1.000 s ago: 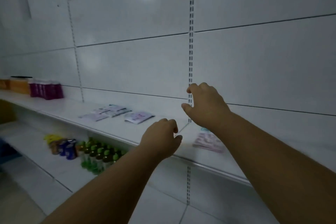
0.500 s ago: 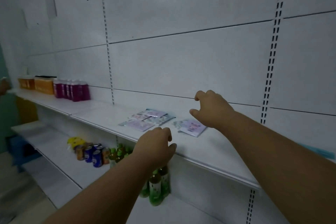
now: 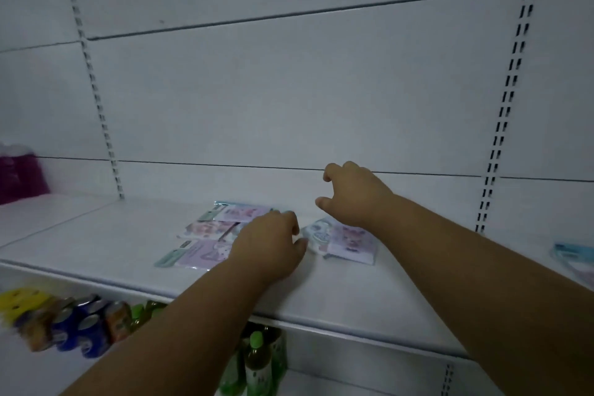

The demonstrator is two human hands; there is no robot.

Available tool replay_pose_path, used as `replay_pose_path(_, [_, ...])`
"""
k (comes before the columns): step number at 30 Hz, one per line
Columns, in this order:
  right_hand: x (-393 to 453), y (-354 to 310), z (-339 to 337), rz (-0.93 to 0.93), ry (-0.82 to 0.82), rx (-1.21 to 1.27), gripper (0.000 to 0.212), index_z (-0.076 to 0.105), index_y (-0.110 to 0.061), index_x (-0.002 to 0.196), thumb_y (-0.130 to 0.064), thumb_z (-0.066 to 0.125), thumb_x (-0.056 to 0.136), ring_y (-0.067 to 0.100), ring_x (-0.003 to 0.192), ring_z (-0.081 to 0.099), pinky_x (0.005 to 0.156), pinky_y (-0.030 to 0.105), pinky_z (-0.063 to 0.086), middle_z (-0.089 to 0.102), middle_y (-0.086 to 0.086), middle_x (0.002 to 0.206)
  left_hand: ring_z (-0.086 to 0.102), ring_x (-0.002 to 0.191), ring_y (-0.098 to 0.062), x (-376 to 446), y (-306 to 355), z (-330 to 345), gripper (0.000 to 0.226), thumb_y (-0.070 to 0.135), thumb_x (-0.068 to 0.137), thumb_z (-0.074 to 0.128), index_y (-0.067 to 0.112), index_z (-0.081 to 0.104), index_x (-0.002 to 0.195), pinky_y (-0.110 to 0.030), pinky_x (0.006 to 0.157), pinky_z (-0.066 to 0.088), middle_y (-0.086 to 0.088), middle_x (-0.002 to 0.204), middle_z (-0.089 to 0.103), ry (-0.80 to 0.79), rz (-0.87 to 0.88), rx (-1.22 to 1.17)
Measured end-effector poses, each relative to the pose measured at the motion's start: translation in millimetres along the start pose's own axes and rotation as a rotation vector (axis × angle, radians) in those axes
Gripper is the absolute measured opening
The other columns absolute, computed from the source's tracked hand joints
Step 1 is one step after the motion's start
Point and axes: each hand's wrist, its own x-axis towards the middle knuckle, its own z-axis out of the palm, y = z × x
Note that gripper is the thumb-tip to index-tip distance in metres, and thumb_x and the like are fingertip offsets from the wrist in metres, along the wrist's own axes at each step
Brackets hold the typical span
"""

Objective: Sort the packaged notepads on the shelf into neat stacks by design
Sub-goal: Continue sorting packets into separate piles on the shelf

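- Running across the view, the white shelf (image 3: pixel 96 244) carried the packaged notepads flat near its middle, within easy reach for sorting.
- 3 loose packs (image 3: pixel 205 235) overlapped at left; 1 separate pack (image 3: pixel 347 241) lay just beside them.
- Left hand (image 3: pixel 270 244) hovered over the loose packs, fingers curled, apparently holding nothing.
- Right hand (image 3: pixel 350 196) hung above the separate pack, loosely clawed, empty, seemingly poised to grasp it.

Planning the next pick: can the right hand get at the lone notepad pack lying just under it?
Probably yes. The right hand hovers with fingers loosely curled, holding nothing, directly above the lone notepad pack on the shelf. Nothing lies between them; the left hand sits beside it.
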Motion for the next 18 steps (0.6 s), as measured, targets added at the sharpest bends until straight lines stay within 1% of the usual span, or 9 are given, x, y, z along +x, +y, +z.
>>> replay_pose_path(4, [-4.8,0.2,22.4,0.214,-0.072,-0.056,0.051,0.055,-0.015,0.124,-0.047,0.061,0.086,0.03,0.107,0.057,0.091,0.041,0.05,0.054,0.011,0.124,0.061,0.097,-0.021,31.3,-20.7,-8.7,0.029,0.045,0.091,0.056,0.023,0.062,0.109,-0.033,0.084,0.049,0.0,0.107,0.064,0.047,0.125,-0.066])
replay_pose_path(7, [-9.3,-0.4,42.3,0.379,-0.122,-0.142,0.048,0.061,-0.012,0.111,-0.052,0.056,0.085,0.031,0.103,0.059,0.084,0.035,0.048,0.06,0.011,0.116,0.06,0.098,-0.02,50.8,-34.0,-15.7,0.029,0.044,0.092,0.056,0.023,0.062,0.111,-0.029,0.079,0.042,0.001,0.107,0.064,0.068,0.204,-0.116])
replay_pose_path(9, [-12.0,1.0,55.7,0.492,-0.153,-0.183,0.054,0.061,-0.015,0.113,-0.057,0.05,0.081,0.031,0.106,0.058,0.089,0.036,0.046,0.062,0.011,0.118,0.06,0.099,-0.02,59.5,-40.7,-19.1,0.029,0.044,0.091,0.056,0.023,0.062,0.11,-0.03,0.079,0.042,0.001,0.108,0.064,0.07,0.238,-0.148])
replay_pose_path(11, [-13.1,2.0,64.5,0.611,-0.204,-0.193,0.065,0.06,-0.019,0.121,-0.063,0.042,0.077,0.032,0.114,0.056,0.096,0.038,0.045,0.061,0.011,0.126,0.06,0.099,-0.02,65.7,-45.6,-20.9,0.028,0.044,0.091,0.056,0.023,0.062,0.109,-0.03,0.08,0.043,0.002,0.108,0.064,0.053,0.255,-0.182])
replay_pose_path(13, [-10.0,3.5,68.7,0.683,-0.239,-0.163,0.069,0.059,-0.02,0.123,-0.067,0.041,0.074,0.032,0.118,0.056,0.1,0.039,0.044,0.06,0.009,0.129,0.059,0.098,-0.02,70.7,-48.4,-20.8,0.028,0.044,0.091,0.056,0.023,0.062,0.109,-0.03,0.079,0.043,0.002,0.108,0.064,0.033,0.277,-0.194])
replay_pose_path(14, [-7.2,5.3,69.6,0.699,-0.229,-0.136,0.064,0.06,-0.02,0.116,-0.065,0.045,0.073,0.032,0.116,0.057,0.1,0.039,0.045,0.061,0.008,0.126,0.059,0.097,-0.019,72.5,-49.1,-20.4,0.028,0.044,0.091,0.056,0.023,0.061,0.109,-0.03,0.079,0.043,0.002,0.108,0.064,0.024,0.289,-0.2])
replay_pose_path(16, [-2.7,6.7,68.5,0.698,-0.164,-0.07,0.042,0.059,-0.02,0.093,-0.056,0.055,0.071,0.031,0.108,0.061,0.092,0.033,0.049,0.066,0.008,0.112,0.059,0.096,-0.019,74.7,-48.9,-17.8,0.028,0.044,0.091,0.056,0.023,0.061,0.109,-0.029,0.077,0.042,0.002,0.107,0.064,0.011,0.305,-0.214])
replay_pose_path(17, [-1.5,6.7,67.3,0.682,-0.13,-0.038,0.033,0.057,-0.019,0.088,-0.048,0.058,0.072,0.031,0.106,0.062,0.086,0.031,0.049,0.066,0.01,0.107,0.059,0.095,-0.019,75.0,-48.3,-15.8,0.028,0.044,0.091,0.056,0.023,0.061,0.108,-0.029,0.076,0.041,0.002,0.106,0.064,0.005,0.31,-0.218])
replay_pose_path(18, [-0.6,6.2,64.7,0.667,-0.095,-0.014,0.027,0.059,-0.016,0.091,-0.039,0.058,0.076,0.031,0.107,0.062,0.082,0.029,0.048,0.066,0.012,0.106,0.059,0.095,-0.02,75.3,-47.1,-13.2,0.027,0.043,0.09,0.056,0.023,0.061,0.108,-0.029,0.076,0.041,0.001,0.106,0.064,-0.002,0.312,-0.223])
